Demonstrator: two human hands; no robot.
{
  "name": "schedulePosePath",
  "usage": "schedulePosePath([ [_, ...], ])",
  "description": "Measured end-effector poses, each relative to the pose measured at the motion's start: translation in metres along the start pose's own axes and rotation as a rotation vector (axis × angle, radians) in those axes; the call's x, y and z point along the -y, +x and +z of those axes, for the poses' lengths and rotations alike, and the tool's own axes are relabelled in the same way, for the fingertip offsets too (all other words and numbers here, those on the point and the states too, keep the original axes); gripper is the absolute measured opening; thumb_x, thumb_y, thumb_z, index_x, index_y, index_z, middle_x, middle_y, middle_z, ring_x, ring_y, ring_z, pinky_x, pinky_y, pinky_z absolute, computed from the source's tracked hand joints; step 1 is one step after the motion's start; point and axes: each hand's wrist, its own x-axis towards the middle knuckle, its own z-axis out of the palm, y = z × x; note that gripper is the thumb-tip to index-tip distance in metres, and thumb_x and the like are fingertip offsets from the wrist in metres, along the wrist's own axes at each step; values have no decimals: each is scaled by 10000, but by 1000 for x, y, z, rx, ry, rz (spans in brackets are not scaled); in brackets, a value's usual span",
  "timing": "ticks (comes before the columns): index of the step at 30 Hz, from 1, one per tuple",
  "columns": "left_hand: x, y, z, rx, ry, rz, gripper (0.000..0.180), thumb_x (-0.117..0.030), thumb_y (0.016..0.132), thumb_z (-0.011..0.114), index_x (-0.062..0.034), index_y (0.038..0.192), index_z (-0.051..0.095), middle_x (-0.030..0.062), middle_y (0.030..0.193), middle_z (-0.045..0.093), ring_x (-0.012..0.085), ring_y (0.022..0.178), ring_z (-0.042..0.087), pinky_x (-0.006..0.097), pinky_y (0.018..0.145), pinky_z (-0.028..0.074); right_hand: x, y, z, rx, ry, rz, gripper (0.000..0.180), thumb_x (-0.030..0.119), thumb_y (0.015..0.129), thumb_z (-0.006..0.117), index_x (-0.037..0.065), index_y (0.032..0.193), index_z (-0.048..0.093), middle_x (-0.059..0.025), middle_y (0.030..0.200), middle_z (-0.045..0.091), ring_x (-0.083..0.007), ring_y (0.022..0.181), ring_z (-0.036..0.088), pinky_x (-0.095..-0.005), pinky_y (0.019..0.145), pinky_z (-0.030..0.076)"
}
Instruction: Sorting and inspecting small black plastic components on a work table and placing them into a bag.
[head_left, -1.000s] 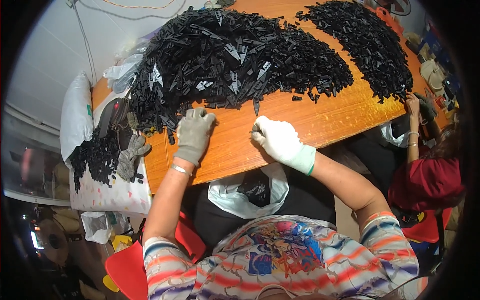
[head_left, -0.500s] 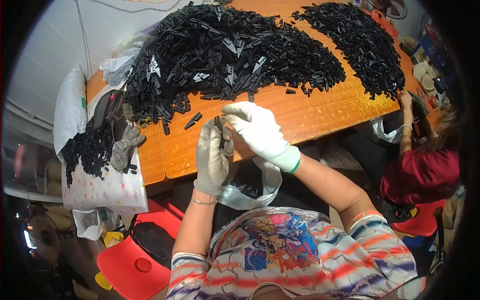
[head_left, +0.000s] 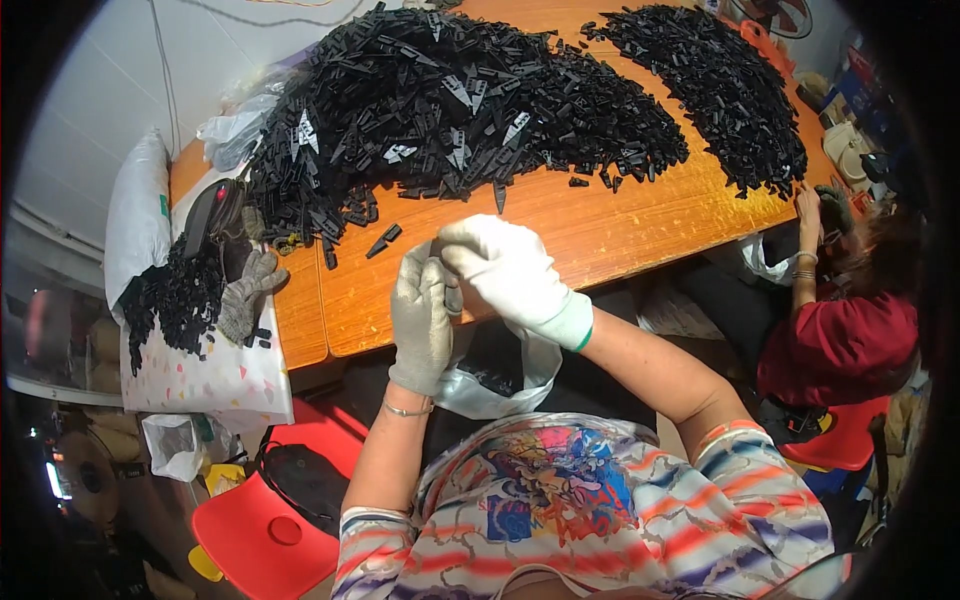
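My left hand (head_left: 422, 325), in a greyish worn glove, is closed above the table's near edge around a small black plastic piece (head_left: 437, 252), of which only a dark sliver shows. Against it presses my right hand (head_left: 505, 275), in a whiter glove, its fingers bent together at the top of that piece. Whatever lies between the right fingertips is hidden. Just beyond the hands, a pointed black plastic piece (head_left: 383, 241) lies on the orange wooden table (head_left: 600, 228). Farther back rises a large heap of such black pieces (head_left: 400, 110), some with silvery faces.
A second black heap (head_left: 715, 100) lies at the far right, near a co-worker in a dark red top (head_left: 840, 340). On the left are small black parts (head_left: 185, 300), a grey glove (head_left: 250, 295) and a white sack (head_left: 140, 220). An open white bag (head_left: 540, 375) hangs below my hands.
My right hand has moved slightly down and left onto the left fingertips, its fingers curling in. The black piece, plainer before, is now mostly covered.
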Motion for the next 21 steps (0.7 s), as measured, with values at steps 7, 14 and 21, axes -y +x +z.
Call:
schedulePosePath([
  [7, -6, 0, 2, -36, 26, -3, 245, -150, 1019, 438, -17, 1214, 504, -25, 814, 502, 15, 619, 407, 147, 520, 347, 3, -2, 2, 4, 142, 84, 213, 144, 895, 622, 37, 1073, 670, -131, 1003, 686, -251, 895, 690, -330, 787, 535],
  [14, -5, -4, 3, -25, -49, 21, 233, -159, 1020, 435, -21, 1198, 498, -17, 802, 508, 13, 600, 398, 152, 507, 335, -2, -2, 5, -172, -30, -103, 222, 124, 900, 622, 8, 1085, 662, -127, 1029, 685, -193, 923, 680, -288, 817, 530],
  [21, -10, -8, 7, -37, -17, -17, 220, -155, 1015, 444, -30, 1184, 509, -35, 809, 504, -2, 623, 404, 147, 533, 349, -4, -2, 10, -154, 83, -99, 230, 143, 881, 635, 23, 1076, 654, -144, 984, 675, -239, 869, 674, -315, 781, 528],
])
